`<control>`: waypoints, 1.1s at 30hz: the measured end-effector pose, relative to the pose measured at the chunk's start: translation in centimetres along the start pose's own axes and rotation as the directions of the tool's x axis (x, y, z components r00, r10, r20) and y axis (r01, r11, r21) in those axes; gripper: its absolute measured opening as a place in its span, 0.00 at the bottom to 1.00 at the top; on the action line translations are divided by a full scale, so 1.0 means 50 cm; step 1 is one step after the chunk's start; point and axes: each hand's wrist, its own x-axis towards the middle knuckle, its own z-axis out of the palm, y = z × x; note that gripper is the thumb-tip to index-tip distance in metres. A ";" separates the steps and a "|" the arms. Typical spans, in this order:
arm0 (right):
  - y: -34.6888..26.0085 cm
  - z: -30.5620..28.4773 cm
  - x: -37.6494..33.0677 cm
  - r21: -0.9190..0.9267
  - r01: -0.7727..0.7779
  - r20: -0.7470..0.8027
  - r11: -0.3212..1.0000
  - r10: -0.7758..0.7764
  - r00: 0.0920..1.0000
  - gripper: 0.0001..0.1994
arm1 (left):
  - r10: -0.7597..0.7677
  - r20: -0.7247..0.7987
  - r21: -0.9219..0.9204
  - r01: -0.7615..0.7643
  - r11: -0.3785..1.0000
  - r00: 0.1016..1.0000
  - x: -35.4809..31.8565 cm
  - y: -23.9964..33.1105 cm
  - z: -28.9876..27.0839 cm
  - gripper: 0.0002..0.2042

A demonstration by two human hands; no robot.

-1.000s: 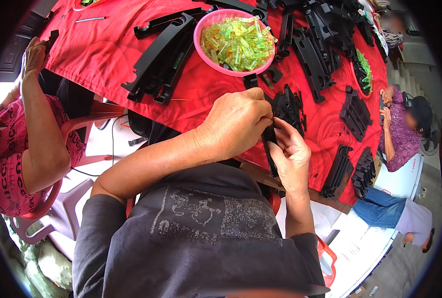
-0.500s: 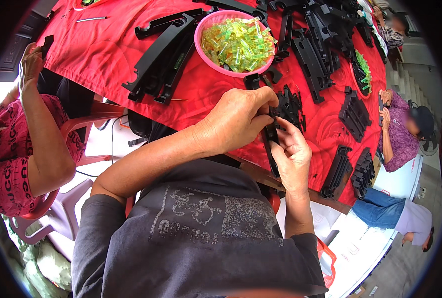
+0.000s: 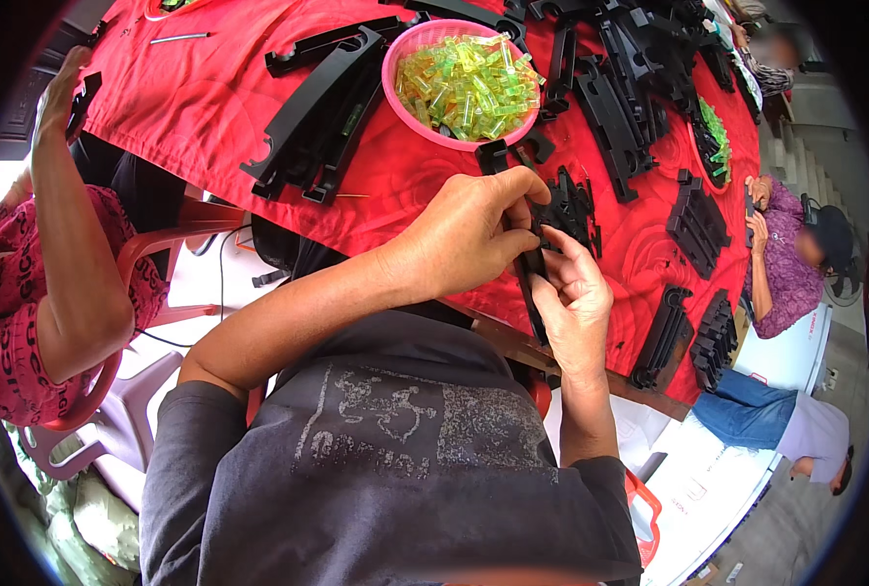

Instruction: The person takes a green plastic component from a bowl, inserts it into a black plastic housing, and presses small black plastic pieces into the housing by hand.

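My left hand [image 3: 473,230] and my right hand [image 3: 573,298] both grip one long curved black plastic part [image 3: 529,264] held over the near edge of the red-covered table [image 3: 210,98]. The part runs from above my left fingers down under my right palm, which hides much of it. Just beyond my hands lies a small heap of black plastic pieces [image 3: 571,205]. A pink bowl [image 3: 400,98] full of clear yellow-green plastic pieces [image 3: 466,83] stands a little farther back.
Long curved black parts [image 3: 312,112] lie left of the bowl, and more black parts [image 3: 630,88] crowd the far right. Stacks of black parts [image 3: 693,327] sit by the right edge. A person in pink [image 3: 53,283] sits left; a person in purple [image 3: 786,273] sits right.
My hands have stayed at the same spot on the black part. My left fingers have shifted slightly along it. The person on the left has raised a hand a little.
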 end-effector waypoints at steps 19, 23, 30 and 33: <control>-0.013 0.017 -0.003 -0.004 0.052 -0.030 0.999 -0.052 0.998 0.20 | 0.108 -0.132 0.181 -0.083 0.980 0.985 -0.019 0.013 0.015 0.21; -0.020 0.018 -0.003 -0.029 0.055 -0.028 0.998 -0.055 0.998 0.19 | 0.113 -0.132 0.166 -0.091 0.982 0.985 -0.021 0.012 0.016 0.21; -0.015 0.017 -0.006 -0.071 0.082 -0.057 0.994 -0.086 0.995 0.18 | 0.127 -0.132 0.171 -0.104 0.980 0.983 -0.011 0.020 0.005 0.20; -0.020 0.020 -0.003 -0.043 0.077 -0.043 0.996 -0.079 0.996 0.19 | 0.134 -0.124 0.134 -0.117 0.984 0.983 -0.009 0.013 0.009 0.19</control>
